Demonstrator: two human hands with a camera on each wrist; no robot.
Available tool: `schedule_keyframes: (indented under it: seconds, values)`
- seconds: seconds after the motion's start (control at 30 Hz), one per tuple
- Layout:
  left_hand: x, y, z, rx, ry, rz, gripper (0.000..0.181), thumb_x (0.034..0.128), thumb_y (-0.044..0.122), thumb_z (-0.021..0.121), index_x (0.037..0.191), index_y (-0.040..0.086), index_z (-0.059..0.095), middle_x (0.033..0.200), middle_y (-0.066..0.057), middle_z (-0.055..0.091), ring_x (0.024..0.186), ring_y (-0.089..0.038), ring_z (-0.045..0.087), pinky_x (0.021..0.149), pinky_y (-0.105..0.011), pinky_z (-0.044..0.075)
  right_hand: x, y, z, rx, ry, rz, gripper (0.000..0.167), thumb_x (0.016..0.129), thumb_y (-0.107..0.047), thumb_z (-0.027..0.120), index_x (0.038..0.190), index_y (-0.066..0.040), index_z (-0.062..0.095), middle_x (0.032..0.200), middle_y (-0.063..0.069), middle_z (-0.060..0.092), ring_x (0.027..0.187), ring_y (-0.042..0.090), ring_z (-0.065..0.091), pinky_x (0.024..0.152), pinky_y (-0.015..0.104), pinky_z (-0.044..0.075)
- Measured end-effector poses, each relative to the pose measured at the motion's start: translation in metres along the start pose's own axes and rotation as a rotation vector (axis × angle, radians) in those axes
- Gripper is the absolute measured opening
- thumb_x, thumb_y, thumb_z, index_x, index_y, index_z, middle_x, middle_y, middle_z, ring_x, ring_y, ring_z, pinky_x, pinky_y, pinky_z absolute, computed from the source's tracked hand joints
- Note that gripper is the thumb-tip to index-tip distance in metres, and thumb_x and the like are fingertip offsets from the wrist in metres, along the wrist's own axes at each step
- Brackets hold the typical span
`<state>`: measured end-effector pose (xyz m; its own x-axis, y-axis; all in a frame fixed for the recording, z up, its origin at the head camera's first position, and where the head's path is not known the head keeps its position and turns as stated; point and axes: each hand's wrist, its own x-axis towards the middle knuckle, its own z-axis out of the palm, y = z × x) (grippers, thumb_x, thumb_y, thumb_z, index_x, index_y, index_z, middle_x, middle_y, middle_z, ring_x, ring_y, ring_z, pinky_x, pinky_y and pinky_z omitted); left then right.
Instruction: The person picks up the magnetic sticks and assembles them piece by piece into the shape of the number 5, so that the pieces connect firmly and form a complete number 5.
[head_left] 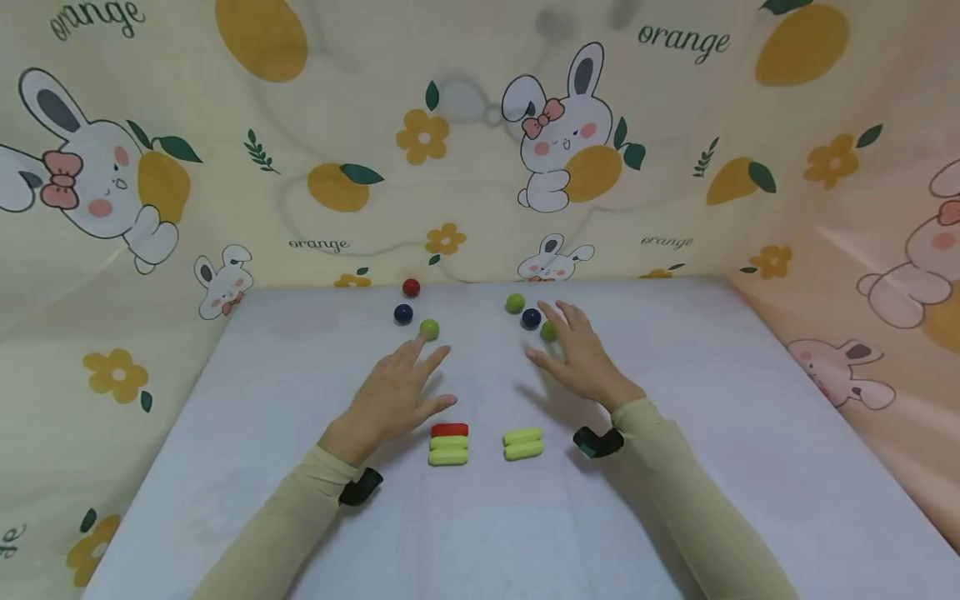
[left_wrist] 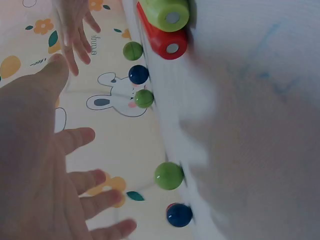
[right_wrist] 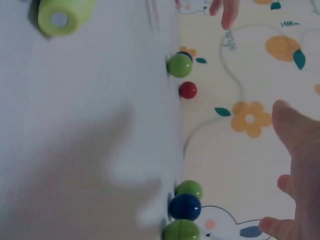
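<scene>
While both hands are raised over the white table with nothing in their grasp, the red rod lies crosswise on it, between the two forearms. On its near side, close up against it, come a light green rod and then a matching rod. To the right of the red rod sits a separate green pair, side by side and slightly slanted (the left wrist view shows a round grey disc on the red rod's end).

Beyond the red rod and a little to its left, a red ball, a navy ball and a green ball are loosely grouped. Beyond it and to its right are a lime ball, a dark blue ball and a partly hidden ball, also green.

The left hand is left of the red rod and farther out, fingers spread apart; one fingertip overlaps the green ball in the head view, though the left wrist view shows a gap. The right hand, beyond the red rod and to its right, also has its fingers apart, clear of the balls in the right wrist view. Beyond the red rod, a patterned cloth rises behind the table.
</scene>
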<state>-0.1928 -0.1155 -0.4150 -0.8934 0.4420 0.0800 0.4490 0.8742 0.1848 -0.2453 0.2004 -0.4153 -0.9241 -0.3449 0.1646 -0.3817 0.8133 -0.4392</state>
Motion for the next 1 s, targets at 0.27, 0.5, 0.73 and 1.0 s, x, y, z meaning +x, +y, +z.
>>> schedule_keyframes:
  seconds: [0.27, 0.5, 0.73, 1.0]
  values:
    - [0.005, -0.007, 0.003, -0.223, -0.113, 0.008, 0.067, 0.0989, 0.049, 0.06, 0.156, 0.02, 0.038, 0.162, -0.012, 0.037, 0.148, -0.034, 0.041, 0.116, -0.056, 0.038, 0.019, 0.014, 0.003, 0.036, 0.028, 0.0, 0.076, 0.098, -0.04, 0.064, 0.16, -0.014, 0.027, 0.164, 0.026, 0.022, 0.152, 0.045, 0.02, 0.118, 0.069, 0.024]
    - [0.005, -0.01, 0.0, -0.399, -0.189, -0.019, 0.063, 0.0974, 0.043, 0.065, 0.152, 0.021, 0.044, 0.155, -0.004, 0.049, 0.145, -0.026, 0.046, 0.118, -0.05, 0.038, 0.028, 0.023, 0.001, 0.108, 0.032, 0.038, 0.071, 0.099, -0.035, 0.063, 0.158, -0.011, 0.03, 0.162, 0.027, 0.024, 0.151, 0.047, 0.02, 0.118, 0.068, 0.023]
    - [0.002, -0.013, -0.007, -0.558, -0.249, 0.077, 0.062, 0.0962, 0.03, 0.07, 0.152, 0.016, 0.045, 0.146, -0.011, 0.057, 0.125, -0.032, 0.061, 0.104, -0.052, 0.049, 0.026, 0.03, 0.004, 0.162, 0.014, 0.064, 0.068, 0.101, -0.036, 0.061, 0.157, -0.011, 0.032, 0.162, 0.021, 0.03, 0.151, 0.044, 0.023, 0.12, 0.066, 0.022]
    - [0.004, -0.013, -0.003, -0.612, -0.371, 0.097, 0.054, 0.0924, 0.018, 0.074, 0.144, 0.016, 0.056, 0.135, -0.009, 0.063, 0.118, -0.027, 0.062, 0.099, -0.045, 0.053, 0.028, 0.042, 0.01, 0.184, -0.011, 0.073, 0.066, 0.101, -0.035, 0.059, 0.156, -0.009, 0.034, 0.161, 0.021, 0.032, 0.151, 0.045, 0.024, 0.121, 0.065, 0.019]
